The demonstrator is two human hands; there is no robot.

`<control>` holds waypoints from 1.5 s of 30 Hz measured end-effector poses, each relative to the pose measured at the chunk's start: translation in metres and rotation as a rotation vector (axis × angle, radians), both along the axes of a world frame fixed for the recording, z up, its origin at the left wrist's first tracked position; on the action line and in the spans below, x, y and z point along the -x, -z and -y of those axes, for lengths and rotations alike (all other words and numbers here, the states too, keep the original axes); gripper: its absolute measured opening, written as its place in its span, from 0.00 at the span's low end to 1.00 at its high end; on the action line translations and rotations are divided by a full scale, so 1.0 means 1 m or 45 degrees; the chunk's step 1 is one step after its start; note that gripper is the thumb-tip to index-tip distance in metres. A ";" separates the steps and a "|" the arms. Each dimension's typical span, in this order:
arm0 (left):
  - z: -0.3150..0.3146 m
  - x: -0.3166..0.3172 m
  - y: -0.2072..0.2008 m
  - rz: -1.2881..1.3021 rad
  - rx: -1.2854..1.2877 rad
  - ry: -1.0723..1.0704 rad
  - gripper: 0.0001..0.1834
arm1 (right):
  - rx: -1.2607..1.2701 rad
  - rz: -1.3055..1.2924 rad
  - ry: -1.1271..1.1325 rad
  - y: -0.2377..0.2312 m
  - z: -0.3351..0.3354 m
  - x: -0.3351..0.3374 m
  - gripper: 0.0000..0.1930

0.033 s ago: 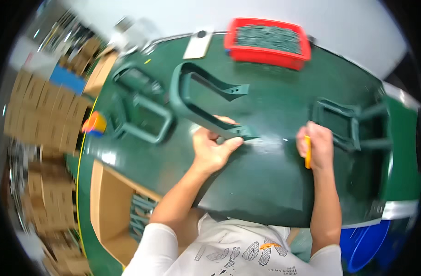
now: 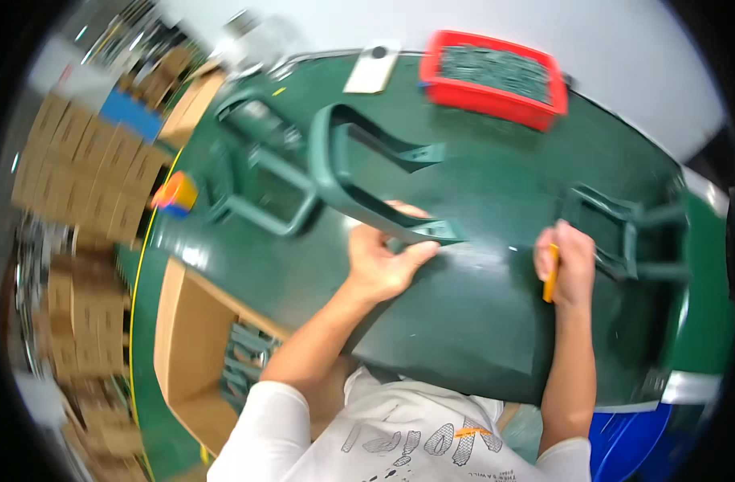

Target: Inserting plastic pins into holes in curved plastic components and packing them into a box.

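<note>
My left hand (image 2: 383,261) is closed around the near end of a green U-shaped plastic bracket (image 2: 325,165). Small holes show in the bracket's flat ends, and its curved bend stands up off the green table (image 2: 431,321). Over to the right, my right hand (image 2: 572,261) is wrapped round a slim orange-yellow tool (image 2: 551,273); its working end is hidden or too small to make out. Just beyond that hand lies a green plastic frame (image 2: 612,229) with two legs. More green frames (image 2: 283,197) rest left of the bracket.
A red bin (image 2: 496,104) of small green pieces stands at the back, beside a pale flat card (image 2: 371,72). An orange roll (image 2: 179,193) is at the left edge. An open carton (image 2: 179,345) holds green parts; stacked boxes (image 2: 78,169) and a blue tub (image 2: 628,438) flank the table.
The whole view has shifted slightly, with the table and its things lying a little farther right in the picture. Both hands keep the same grips.
</note>
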State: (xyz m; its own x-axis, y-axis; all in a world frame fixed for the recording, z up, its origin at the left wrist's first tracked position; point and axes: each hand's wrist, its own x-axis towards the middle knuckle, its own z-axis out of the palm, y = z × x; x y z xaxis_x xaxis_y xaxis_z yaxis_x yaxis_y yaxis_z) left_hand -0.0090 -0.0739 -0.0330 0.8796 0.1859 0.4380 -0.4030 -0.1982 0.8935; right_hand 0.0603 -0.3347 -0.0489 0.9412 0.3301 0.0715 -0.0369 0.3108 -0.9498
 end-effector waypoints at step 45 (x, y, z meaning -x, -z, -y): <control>-0.135 0.514 0.123 -1.914 -1.159 -1.098 0.14 | 0.375 -0.008 -0.163 0.022 0.001 -0.016 0.17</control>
